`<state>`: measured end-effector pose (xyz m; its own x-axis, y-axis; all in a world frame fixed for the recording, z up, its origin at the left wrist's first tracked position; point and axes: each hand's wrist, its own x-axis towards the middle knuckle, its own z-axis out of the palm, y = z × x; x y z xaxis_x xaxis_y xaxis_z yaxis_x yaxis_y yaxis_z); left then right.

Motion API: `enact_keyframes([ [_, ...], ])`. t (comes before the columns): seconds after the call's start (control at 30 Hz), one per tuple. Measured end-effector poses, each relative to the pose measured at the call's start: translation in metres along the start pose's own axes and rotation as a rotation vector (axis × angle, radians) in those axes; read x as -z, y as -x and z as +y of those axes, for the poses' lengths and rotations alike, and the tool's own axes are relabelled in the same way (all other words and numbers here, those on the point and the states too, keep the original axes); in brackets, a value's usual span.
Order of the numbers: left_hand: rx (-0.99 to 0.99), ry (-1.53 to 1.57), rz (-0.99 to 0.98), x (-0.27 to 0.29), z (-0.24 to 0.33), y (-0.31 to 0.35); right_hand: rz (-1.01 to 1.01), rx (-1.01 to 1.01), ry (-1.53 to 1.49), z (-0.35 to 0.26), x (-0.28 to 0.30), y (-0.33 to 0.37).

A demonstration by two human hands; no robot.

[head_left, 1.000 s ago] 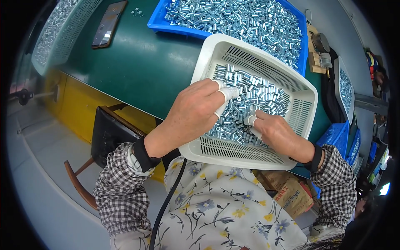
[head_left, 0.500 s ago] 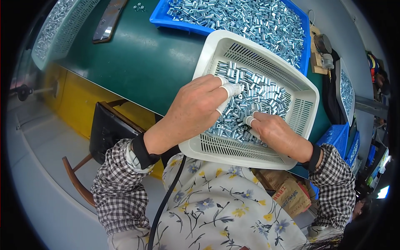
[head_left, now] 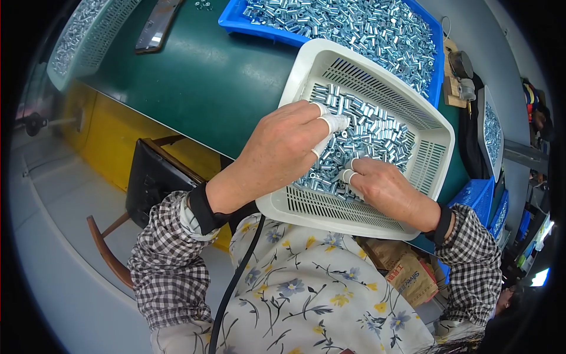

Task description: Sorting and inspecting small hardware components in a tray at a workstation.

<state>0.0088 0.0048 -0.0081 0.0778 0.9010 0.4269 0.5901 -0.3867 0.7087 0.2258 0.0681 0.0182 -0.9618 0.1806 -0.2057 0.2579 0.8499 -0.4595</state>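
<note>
A cream slotted plastic basket [head_left: 445, 127] stands tilted in front of me, holding many small silvery metal sleeves [head_left: 383, 127]. Over its left part hangs my left hand [head_left: 289, 137], closed, its fingertips in white finger covers and pressed together just above the sleeves. Whatever lies between those fingertips is too small to make out. Lower and to the right, my right hand [head_left: 383, 187] reaches over the near rim with fingers curled down into the sleeves. White covers show on its fingers too, and its fingertips are partly hidden among the pieces.
Behind the basket, a blue tray [head_left: 265, 32] full of similar sleeves sits on the green table [head_left: 194, 82]. A phone [head_left: 158, 26] and another slotted basket [head_left: 94, 50] lie to the left. A black chair [head_left: 156, 183] stands below the table edge; blue crates [head_left: 474, 197] are at right.
Both hands stay over the basket in nearly the same pose. The right fingers have shifted slightly left among the sleeves, and the whole view has moved a little.
</note>
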Motion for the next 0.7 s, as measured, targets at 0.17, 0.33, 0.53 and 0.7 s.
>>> enact_keyframes([
  [0.17, 0.010, -0.024, -0.048, 0.0016, -0.0005, 0.0004, -0.060, -0.076, -0.041, 0.0006, -0.0004, 0.0020],
  [0.33, 0.011, -0.012, -0.014, 0.0007, 0.0022, -0.0014, -0.068, -0.024, -0.019, 0.0018, -0.0016, -0.0018],
  [0.53, 0.013, -0.007, -0.001, 0.0013, 0.0030, -0.0015, -0.032, -0.032, 0.001, -0.0016, -0.0039, 0.0018],
  [0.7, 0.003, -0.017, -0.015, 0.0000, 0.0004, -0.0008, -0.056, -0.094, 0.035, -0.0040, -0.0030, 0.0013],
])
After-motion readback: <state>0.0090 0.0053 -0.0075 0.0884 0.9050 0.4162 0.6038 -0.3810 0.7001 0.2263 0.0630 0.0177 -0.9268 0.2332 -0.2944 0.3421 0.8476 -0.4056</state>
